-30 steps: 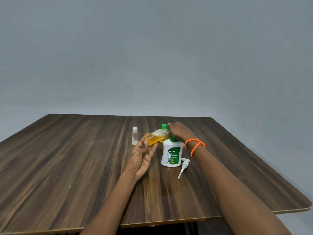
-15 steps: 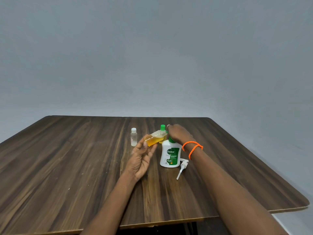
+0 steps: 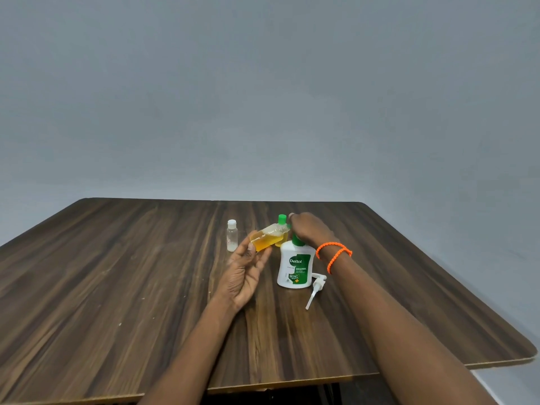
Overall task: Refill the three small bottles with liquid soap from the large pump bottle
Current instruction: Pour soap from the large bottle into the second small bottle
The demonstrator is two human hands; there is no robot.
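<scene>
Two hands mid-table | left hand [image 3: 244,276] holds tilted small bottle [image 3: 267,236] | right hand [image 3: 306,228] pinches its cap

- You are in a plain indoor room, likely a home or a bare recording corner; which one cannot be told.
- A dark wood-grain table [image 3: 117,287] fills your view.
- Behind it stands a bare grey-blue wall [image 3: 263,97].
- A household soap bottle [image 3: 295,267] suggests domestic use.
</scene>
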